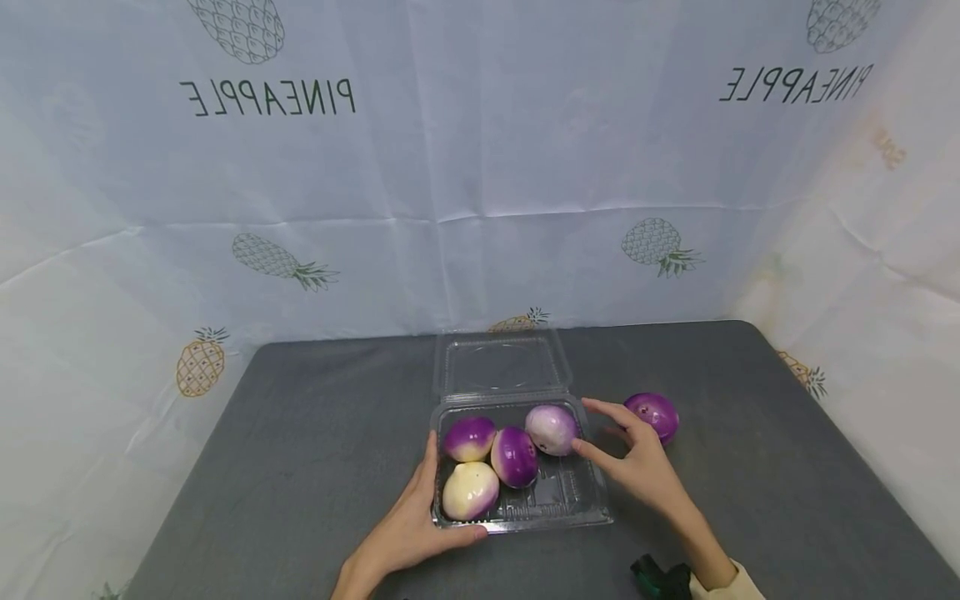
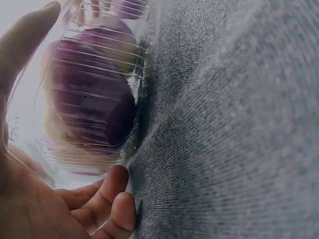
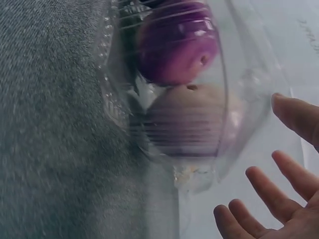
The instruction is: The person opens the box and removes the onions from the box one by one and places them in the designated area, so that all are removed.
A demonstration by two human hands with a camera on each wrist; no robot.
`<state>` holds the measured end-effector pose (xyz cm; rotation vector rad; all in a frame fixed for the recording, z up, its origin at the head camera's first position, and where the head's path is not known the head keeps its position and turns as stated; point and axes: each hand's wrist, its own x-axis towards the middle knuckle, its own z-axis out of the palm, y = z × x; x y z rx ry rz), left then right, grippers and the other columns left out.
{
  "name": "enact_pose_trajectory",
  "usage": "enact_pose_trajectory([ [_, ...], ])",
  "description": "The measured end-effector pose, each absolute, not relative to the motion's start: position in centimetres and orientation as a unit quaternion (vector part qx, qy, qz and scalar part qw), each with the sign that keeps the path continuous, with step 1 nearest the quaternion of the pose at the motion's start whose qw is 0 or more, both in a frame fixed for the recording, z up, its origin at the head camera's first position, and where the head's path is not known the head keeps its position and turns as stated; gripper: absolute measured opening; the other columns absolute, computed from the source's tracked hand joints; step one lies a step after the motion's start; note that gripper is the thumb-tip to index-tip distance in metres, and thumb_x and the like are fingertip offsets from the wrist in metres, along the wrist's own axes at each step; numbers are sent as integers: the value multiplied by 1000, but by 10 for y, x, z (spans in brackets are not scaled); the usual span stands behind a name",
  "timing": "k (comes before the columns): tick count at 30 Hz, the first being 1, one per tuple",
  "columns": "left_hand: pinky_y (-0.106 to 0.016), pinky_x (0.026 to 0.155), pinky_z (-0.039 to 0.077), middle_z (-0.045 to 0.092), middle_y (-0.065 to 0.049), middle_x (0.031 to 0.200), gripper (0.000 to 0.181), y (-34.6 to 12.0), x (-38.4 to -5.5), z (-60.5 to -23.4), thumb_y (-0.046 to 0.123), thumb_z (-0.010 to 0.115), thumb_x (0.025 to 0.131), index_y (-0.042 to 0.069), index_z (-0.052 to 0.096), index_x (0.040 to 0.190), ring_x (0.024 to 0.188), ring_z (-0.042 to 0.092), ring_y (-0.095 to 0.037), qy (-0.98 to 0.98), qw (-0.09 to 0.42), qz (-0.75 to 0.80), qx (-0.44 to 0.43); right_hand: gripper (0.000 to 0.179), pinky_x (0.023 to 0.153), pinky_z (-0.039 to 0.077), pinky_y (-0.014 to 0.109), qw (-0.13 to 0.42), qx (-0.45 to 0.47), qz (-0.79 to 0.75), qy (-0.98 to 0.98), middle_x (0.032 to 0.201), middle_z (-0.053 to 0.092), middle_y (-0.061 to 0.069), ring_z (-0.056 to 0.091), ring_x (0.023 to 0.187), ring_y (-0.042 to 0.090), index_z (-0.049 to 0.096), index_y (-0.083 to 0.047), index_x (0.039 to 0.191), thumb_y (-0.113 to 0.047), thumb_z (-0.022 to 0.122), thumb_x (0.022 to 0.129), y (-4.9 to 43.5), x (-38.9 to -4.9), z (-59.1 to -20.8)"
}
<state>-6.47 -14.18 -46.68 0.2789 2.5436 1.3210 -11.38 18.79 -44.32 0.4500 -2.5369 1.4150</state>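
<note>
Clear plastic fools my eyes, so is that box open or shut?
Open: its lid is swung back on the far side, leaving four purplish vegetables in the box uncovered.

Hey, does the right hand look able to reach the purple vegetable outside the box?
Probably yes: the right hand is beside the purple vegetable, outside the clear box, with nothing visible between them.

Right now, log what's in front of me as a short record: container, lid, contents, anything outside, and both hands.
Container: clear plastic box on the gray tabletop
Lid: clear lid, open, at the box's far side
Inside: four purple-and-cream vegetables; front right part bare
Outside: one purple vegetable, right of the box, partly behind the right hand
Left hand: left hand holds the box's near left corner
Right hand: right hand, fingers spread, at the box's right side; contact unclear
</note>
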Motion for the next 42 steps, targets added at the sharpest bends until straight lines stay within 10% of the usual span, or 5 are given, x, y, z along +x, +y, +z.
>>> enact_pose_trajectory([
  [11,-67,120,26,14,-22,171,142,-142,-65,-467,55,88,73,20,-15,164,157,18,-43,877,130,454,94,55,90,58,44,131,183,416,-881,131,68,11,63,121,27,69,-11,130,-17,89,79,175,-125,-453],
  [17,-66,120,26,14,-22,171,142,-142,-65,-468,55,89,73,20,-15,164,157,18,-42,876,129,456,95,63,99,47,66,99,244,355,-897,140,61,16,51,131,43,69,-13,131,-18,93,73,176,-132,-443],
  [42,-63,122,24,16,-20,170,144,-141,-65,-471,54,90,71,20,-15,164,157,19,-38,875,122,458,96,89,84,59,42,65,303,177,-934,135,55,8,49,132,33,58,-17,146,-2,94,66,163,-143,-447],
])
